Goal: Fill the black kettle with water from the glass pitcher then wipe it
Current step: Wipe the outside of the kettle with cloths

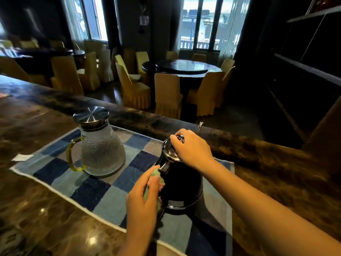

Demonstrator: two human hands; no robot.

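The black kettle (pixel 181 183) stands upright on a blue checkered towel (pixel 103 193), its shiny metal lid on. My right hand (pixel 191 148) rests on top of the lid, fingers curled around the knob. My left hand (pixel 145 196) presses a small green cloth (pixel 156 174) against the kettle's left side, near the handle. The glass pitcher (pixel 101 148), with a textured body, yellow handle and steel lid, stands upright on the towel to the left of the kettle, apart from both hands.
The towel lies on a dark marble counter (pixel 46 218) with a raised back ledge (pixel 249 146). A white scrap of paper (pixel 22 157) lies at the towel's left edge. Beyond the ledge are round dining tables and yellow-covered chairs (pixel 168 95).
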